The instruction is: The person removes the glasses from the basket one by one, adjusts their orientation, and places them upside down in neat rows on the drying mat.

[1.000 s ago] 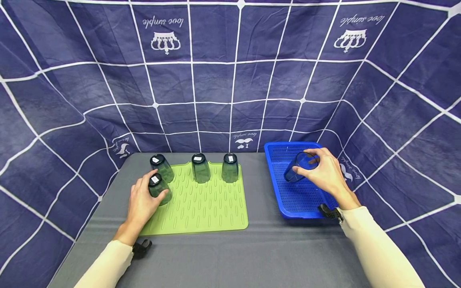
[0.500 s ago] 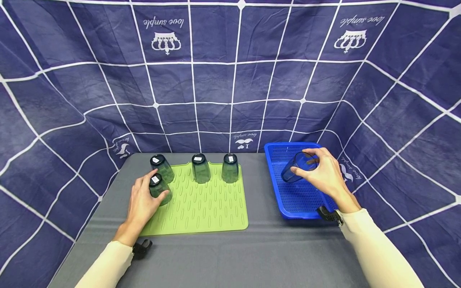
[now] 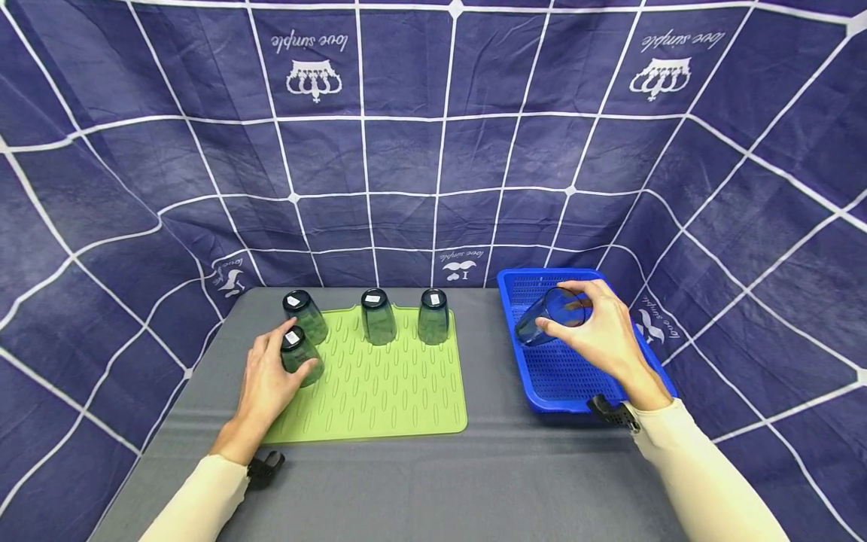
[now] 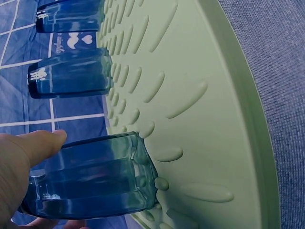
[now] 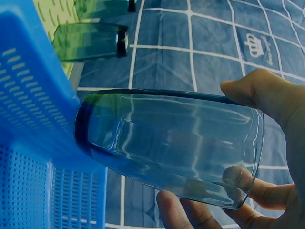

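Note:
On the left part of the green ridged mat [image 3: 386, 399], my left hand [image 3: 266, 380] grips an upside-down blue-green drinking glass [image 3: 302, 363]. The left wrist view has this glass [image 4: 95, 176] with its rim down on the mat and the thumb along its side. My right hand [image 3: 605, 335] holds another drinking glass [image 3: 540, 322] over the blue basket [image 3: 558, 406], tilted with its mouth toward the palm. In the right wrist view, thumb and fingers pinch this clear bluish glass [image 5: 176, 143] near its rim, and its base points toward the basket wall.
Three more upside-down glasses stand along the mat's back edge: a left one [image 3: 306, 318], a middle one [image 3: 378, 320] and a right one [image 3: 433, 320]. Grey cloth [image 3: 433, 482] covers the table. A blue checked curtain [image 3: 406, 158] hangs behind and at both sides.
My right hand has moved slightly left with its glass, which leans further, its base now near the basket's left wall. My left hand and its glass have stayed in place.

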### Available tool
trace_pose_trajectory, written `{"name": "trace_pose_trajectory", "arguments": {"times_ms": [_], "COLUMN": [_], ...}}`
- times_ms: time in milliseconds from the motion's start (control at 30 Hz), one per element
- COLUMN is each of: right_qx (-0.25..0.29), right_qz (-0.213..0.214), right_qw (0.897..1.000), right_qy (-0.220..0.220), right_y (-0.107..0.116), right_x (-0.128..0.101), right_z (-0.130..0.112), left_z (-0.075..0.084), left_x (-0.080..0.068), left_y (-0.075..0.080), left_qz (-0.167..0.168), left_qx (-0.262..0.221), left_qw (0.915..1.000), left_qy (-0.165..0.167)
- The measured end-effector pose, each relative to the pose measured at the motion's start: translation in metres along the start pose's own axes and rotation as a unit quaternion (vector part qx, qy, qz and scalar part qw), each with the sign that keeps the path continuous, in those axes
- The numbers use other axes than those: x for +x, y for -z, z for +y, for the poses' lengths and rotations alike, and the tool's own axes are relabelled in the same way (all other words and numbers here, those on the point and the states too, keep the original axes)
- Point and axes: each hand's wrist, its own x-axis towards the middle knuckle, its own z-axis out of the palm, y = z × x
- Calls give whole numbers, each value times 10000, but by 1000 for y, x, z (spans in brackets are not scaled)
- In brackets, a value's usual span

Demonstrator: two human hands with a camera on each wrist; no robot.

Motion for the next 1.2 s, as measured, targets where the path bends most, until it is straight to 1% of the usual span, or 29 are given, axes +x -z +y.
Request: {"name": "trace_pose_trajectory", "arguments": {"times_ms": [167,400,600,867,1067,1200], "right_qx": [162,557,641,779,666,702], "right_qz": [-99,-292,-320,-470,-436,-473], "right_qw": [9998,9980,9974,9958,9968,9964], "right_qy": [21,-78,-84,-112,-59,-71], "right_y": [-1,-4,-8,-16,-20,-22], "right_x": [-4,-9,-12,-16,-20,-20], "right_z": [-8,-14,-20,-23,-26,-29], "left_z": [0,2,3,5,11,16], "left_x": [0,-1,-1,-2,-3,-2], "left_y": [0,-1,-3,-3,1,2], "left_qz": [40,111,188,338,370,446], "left_qx": [-5,-88,-153,-170,-192,-217], "left_qw": [10000,9998,9996,9988,9988,9981], "left_qy": [-55,-123,-152,-314,-257,-368]}}
